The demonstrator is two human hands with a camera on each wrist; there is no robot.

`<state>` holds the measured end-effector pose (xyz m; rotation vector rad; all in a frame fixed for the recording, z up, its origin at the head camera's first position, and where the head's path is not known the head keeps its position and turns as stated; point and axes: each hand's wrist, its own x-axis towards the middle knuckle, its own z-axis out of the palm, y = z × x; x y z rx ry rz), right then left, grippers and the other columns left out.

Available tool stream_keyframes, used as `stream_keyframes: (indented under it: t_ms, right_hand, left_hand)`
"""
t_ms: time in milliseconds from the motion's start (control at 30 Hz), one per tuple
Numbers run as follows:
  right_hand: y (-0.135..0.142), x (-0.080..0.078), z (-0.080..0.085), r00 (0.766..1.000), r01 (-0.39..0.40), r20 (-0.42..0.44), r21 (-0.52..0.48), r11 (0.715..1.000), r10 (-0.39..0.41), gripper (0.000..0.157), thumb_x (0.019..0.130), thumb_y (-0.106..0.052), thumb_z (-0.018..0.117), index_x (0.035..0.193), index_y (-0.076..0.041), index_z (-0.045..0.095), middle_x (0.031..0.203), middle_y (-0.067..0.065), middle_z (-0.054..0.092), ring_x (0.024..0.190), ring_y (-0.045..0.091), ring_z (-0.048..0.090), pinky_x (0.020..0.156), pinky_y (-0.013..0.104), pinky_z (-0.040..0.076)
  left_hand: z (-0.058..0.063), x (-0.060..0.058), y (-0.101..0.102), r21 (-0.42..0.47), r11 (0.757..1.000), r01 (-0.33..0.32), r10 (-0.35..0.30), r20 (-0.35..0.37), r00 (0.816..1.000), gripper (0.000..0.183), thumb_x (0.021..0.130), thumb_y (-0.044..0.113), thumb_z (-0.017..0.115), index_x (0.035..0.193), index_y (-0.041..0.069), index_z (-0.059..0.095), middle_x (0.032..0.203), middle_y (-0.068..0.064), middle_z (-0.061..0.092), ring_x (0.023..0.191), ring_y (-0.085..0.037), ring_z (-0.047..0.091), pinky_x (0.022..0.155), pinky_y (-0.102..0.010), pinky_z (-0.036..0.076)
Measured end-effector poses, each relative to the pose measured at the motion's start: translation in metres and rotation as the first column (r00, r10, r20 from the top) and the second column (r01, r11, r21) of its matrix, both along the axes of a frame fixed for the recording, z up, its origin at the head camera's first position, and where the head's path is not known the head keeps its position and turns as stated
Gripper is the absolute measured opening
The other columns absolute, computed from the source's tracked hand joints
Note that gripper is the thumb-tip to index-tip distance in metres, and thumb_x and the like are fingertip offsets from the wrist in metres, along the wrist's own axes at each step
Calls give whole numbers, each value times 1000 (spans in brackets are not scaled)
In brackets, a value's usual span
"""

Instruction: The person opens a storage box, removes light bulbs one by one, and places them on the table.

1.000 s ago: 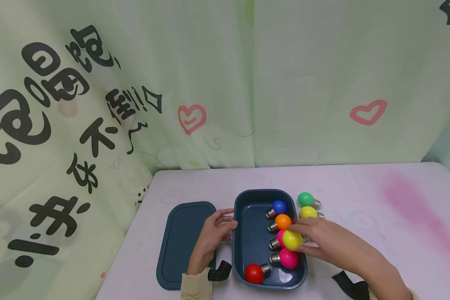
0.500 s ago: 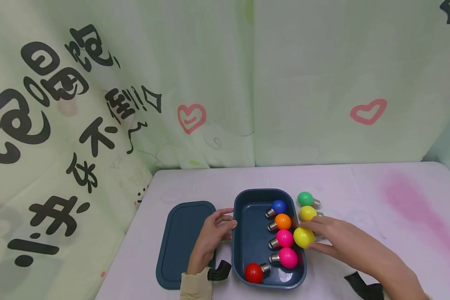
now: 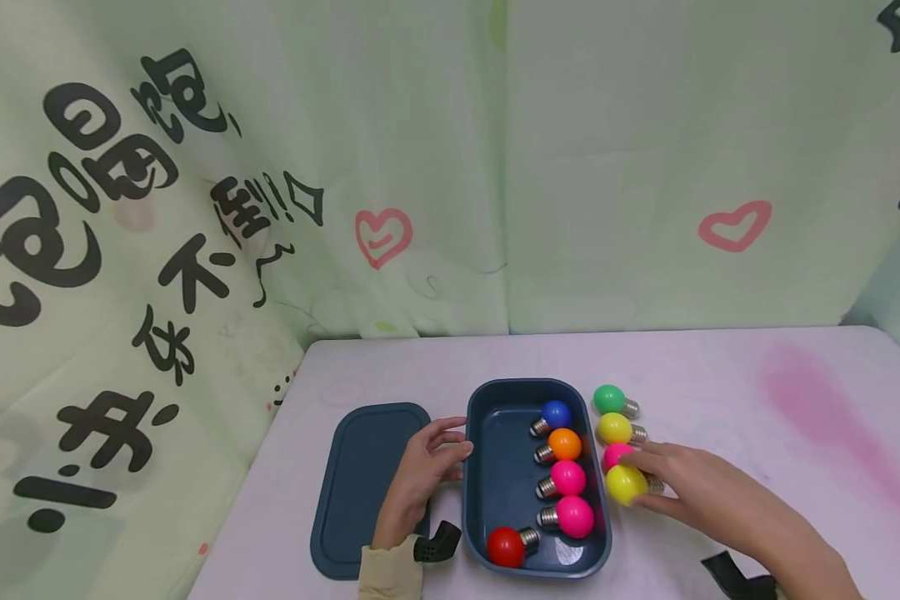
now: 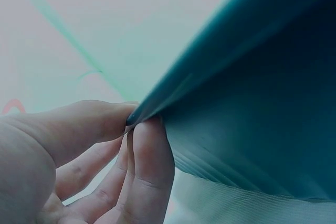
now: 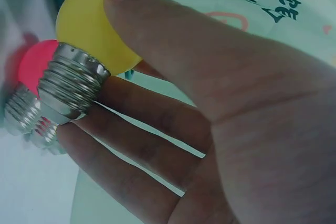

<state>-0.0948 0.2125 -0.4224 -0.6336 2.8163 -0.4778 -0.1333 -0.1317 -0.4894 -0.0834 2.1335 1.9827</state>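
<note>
My right hand (image 3: 686, 483) pinches a yellow light bulb (image 3: 626, 484) by its globe, just outside the right wall of the dark blue box (image 3: 495, 500). In the right wrist view the thumb lies on the yellow globe and the metal screw base (image 5: 73, 80) points down. A pink bulb (image 3: 617, 454) on the table is partly covered by this hand and bulb. My left hand (image 3: 429, 467) grips the left rim of the box between thumb and finger, as the left wrist view shows at the rim (image 4: 173, 77). Inside the box lie blue (image 3: 556, 413), orange (image 3: 565, 444), pink (image 3: 567, 478) and red (image 3: 506, 547) bulbs.
A flat dark blue lid (image 3: 367, 483) lies left of the box, partly under the left forearm. Right of the box, a green bulb (image 3: 609, 399) and another yellow bulb (image 3: 615, 428) rest on the white table (image 3: 720, 392). A printed curtain (image 3: 607, 167) hangs behind.
My right hand has carried the yellow bulb rightward from above the box to outside its right wall, uncovering a pink bulb inside. The left hand keeps its place on the rim.
</note>
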Motion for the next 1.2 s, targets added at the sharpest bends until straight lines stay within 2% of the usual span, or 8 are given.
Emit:
stream_keyframes:
  t_ms: [200, 533, 900, 1200]
  right_hand:
    - [2, -3, -7, 1000, 8, 27, 0, 1000, -8, 43, 74, -31, 86, 112, -15, 73, 100, -5, 70, 89, 15, 64, 82, 41, 58]
    - [-2, -6, -20, 993, 41, 110, -5, 999, -41, 43, 71, -29, 87, 110, -15, 74, 102, -3, 69, 91, 16, 63, 84, 43, 57]
    - [-5, -7, -27, 992, 50, 112, -5, 999, -50, 46, 69, -27, 89, 110, -14, 73, 104, 0, 70, 93, 18, 64, 85, 46, 57]
    - [-8, -11, -27, 994, 30, 107, 3, 1000, -30, 45, 69, -25, 89, 110, -13, 72, 98, -5, 70, 86, 13, 61, 84, 41, 58]
  left_hand:
    - [1, 1, 1, 2, 1000, -2, 2, -13, 1000, 47, 91, 19, 72, 135, 9, 58, 109, -8, 67, 79, -15, 64, 69, -28, 57]
    - [1, 1, 0, 11, 1000, 2, -2, -17, 1000, 47, 92, 20, 72, 135, 9, 59, 107, -7, 66, 77, -14, 64, 68, -28, 57]
    - [-1, 0, 0, 14, 1000, -1, 1, -12, 1000, 47, 91, 19, 72, 135, 9, 59, 107, -7, 67, 78, -15, 64, 68, -28, 57]
    - [-2, 0, 0, 13, 1000, -2, 2, -13, 1000, 47, 91, 19, 72, 135, 9, 59, 106, -7, 67, 77, -15, 63, 67, -27, 57]
